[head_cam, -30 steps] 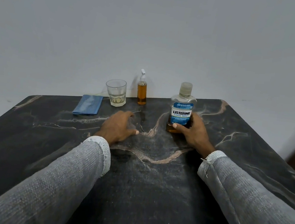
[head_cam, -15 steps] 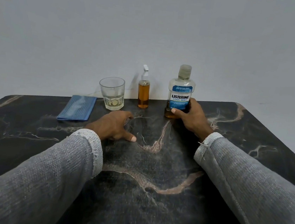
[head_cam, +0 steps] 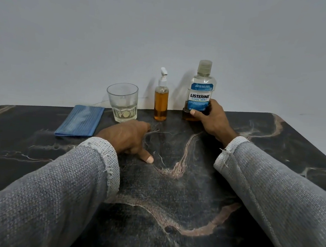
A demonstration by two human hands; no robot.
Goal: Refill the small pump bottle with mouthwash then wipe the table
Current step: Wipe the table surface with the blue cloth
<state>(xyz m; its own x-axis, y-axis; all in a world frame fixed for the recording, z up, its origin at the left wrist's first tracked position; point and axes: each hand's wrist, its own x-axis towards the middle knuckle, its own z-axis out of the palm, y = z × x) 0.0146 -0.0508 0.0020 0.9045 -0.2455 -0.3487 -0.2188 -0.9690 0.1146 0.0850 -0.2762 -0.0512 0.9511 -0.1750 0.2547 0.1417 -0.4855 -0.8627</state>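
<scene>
On the far left of the dark marble-patterned table [head_cam: 276, 156] lies a folded blue cloth [head_cam: 80, 121], flat and untouched. Just beside it to the right stands a clear faceted drinking glass [head_cam: 122, 102], upright, with a little pale liquid at the bottom. The left hand [head_cam: 127, 138] rests palm-down on the table in front of the glass, fingers loosely spread and gripping nothing; its sleeve is grey knit with a frayed cuff. Next to the right stands the small clear pump bottle with a white pump head [head_cam: 161, 100], upright near the back edge and largely full of amber liquid. Further right stands the clear Listerine Cool Mint mouthwash bottle with a blue label [head_cam: 202, 87], capped and upright on the table. The right hand [head_cam: 212, 119] is wrapped around its lower body, thumb across the front.
</scene>
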